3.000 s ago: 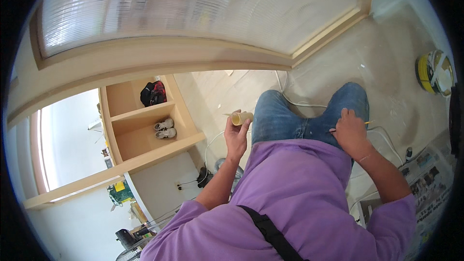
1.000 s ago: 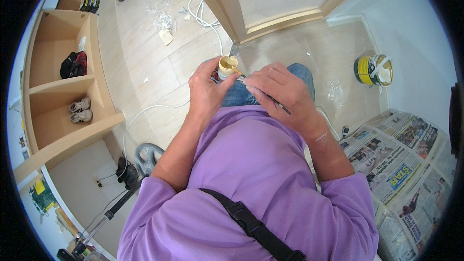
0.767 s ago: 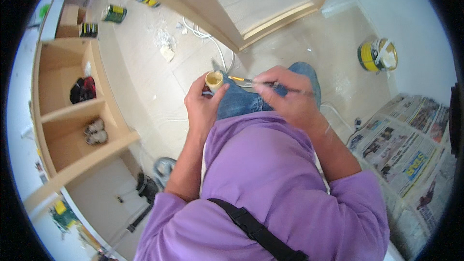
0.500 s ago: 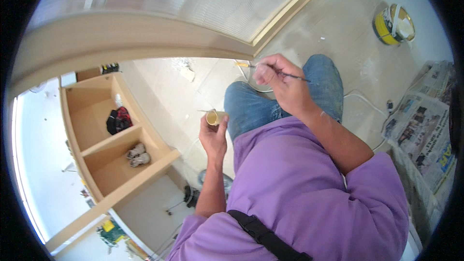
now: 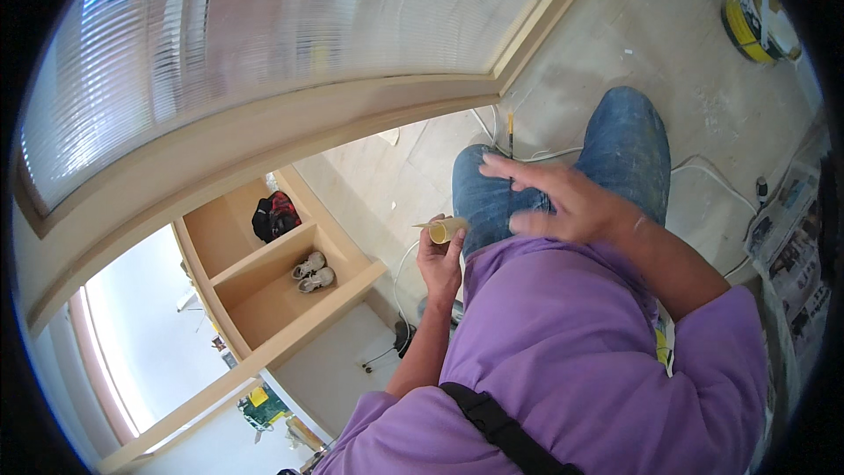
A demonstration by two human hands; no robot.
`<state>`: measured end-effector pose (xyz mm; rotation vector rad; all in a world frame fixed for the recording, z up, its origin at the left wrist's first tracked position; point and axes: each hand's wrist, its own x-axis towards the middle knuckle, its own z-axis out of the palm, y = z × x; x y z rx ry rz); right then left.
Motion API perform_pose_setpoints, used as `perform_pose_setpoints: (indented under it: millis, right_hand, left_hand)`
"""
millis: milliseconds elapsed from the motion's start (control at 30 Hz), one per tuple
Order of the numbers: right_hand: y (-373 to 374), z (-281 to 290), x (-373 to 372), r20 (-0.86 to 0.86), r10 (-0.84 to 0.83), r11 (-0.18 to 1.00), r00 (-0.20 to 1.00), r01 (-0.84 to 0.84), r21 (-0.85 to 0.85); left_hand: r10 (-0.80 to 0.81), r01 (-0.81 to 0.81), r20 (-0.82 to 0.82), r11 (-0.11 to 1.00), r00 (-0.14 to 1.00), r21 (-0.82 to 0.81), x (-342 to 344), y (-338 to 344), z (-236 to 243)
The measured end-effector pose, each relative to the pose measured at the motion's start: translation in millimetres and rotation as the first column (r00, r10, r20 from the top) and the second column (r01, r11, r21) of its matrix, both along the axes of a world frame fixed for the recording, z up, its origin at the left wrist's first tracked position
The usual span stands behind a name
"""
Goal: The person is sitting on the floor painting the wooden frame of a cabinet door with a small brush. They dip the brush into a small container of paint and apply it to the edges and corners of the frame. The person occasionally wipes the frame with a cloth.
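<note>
My left hand [image 5: 440, 268] is closed round a small pale-yellow cup [image 5: 450, 230] beside my left knee. The cup is tilted, its round mouth showing. A thin pointed sliver [image 5: 422, 225] sticks out beside its rim; I cannot tell what it is. Above my lap, my right hand [image 5: 567, 198] is partly smeared by motion, its fingers spread out. A thin paintbrush [image 5: 511, 134] with yellowish bristles and a dark handle points away from me at these fingers. The lower handle passes behind the fingers, and the grip on it is partly hidden.
A wood-framed door with ribbed glass [image 5: 352, 18] spans the far left. Below it stands a wooden shelf unit [image 5: 272, 325] with shoes [image 5: 314, 273]. A yellow-black bucket [image 5: 758, 25] stands far right, near newspaper [image 5: 787, 233]. A white cable [image 5: 712, 174] crosses the floor.
The view has shifted, so most things sit elsewhere in it. My right hand has turned and its fingers have spread; the brush, pointing left before, now points away from me. My left hand still holds the cup.
</note>
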<state>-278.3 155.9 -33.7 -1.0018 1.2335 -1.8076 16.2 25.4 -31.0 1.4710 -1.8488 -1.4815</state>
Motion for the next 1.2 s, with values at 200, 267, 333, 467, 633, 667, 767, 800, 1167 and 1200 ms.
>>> perform_pose_setpoints:
  millis: [200, 267, 333, 467, 633, 667, 767, 800, 1167, 1200]
  right_hand:
    - [-11, -25, -22, 0.29, -0.024, 0.932, 0.957, -0.084, 0.352]
    - [-16, -18, -24, 0.272, -0.052, 0.909, 0.961, -0.067, 0.41]
    - [-21, -17, -19, 0.211, -0.117, 0.919, 0.97, 0.026, 0.393]
    - [-42, -17, 5, 0.196, -0.149, 0.939, 0.969, 0.076, 0.335]
    - [-70, 1, 27, 0.256, -0.136, 0.959, 0.957, 0.063, 0.275]
    - [-73, 4, 28, 0.236, -0.126, 0.961, 0.964, 0.059, 0.27]
    - [-80, 13, 27, 0.226, -0.111, 0.961, 0.968, 0.046, 0.271]
    - [-82, 14, 28, 0.255, -0.12, 0.959, 0.96, 0.046, 0.279]
    - [-102, 20, 40, 0.303, -0.13, 0.966, 0.944, 0.052, 0.252]
    - [-103, 23, 39, 0.29, -0.123, 0.966, 0.949, 0.048, 0.253]
  left_hand:
    - [-0.028, 0.027, 0.021, 0.999, 0.999, 0.021, 0, 7, -2]
    - [-0.01, 0.009, 0.032, 1.0, 0.999, 0.024, 0, 7, -3]
    - [0.02, -0.021, 0.023, 1.0, 1.0, 0.02, -6, 10, -5]
    - [0.084, -0.084, -0.018, 0.996, 0.996, -0.025, 5, 14, -29]
    - [0.098, -0.096, 0.042, 0.995, 0.994, -0.034, 2, 20, -45]
    - [0.095, -0.093, 0.048, 0.994, 0.994, -0.049, 4, 19, -49]
    - [0.08, -0.073, 0.084, 0.994, 0.993, -0.086, 0, 20, -47]
    - [0.075, -0.067, 0.09, 0.994, 0.993, -0.084, 0, 19, -47]
    - [0.034, -0.023, 0.16, 0.997, 0.987, -0.068, 1, 15, -45]
    - [0.028, -0.017, 0.165, 0.998, 0.986, -0.067, 1, 15, -44]
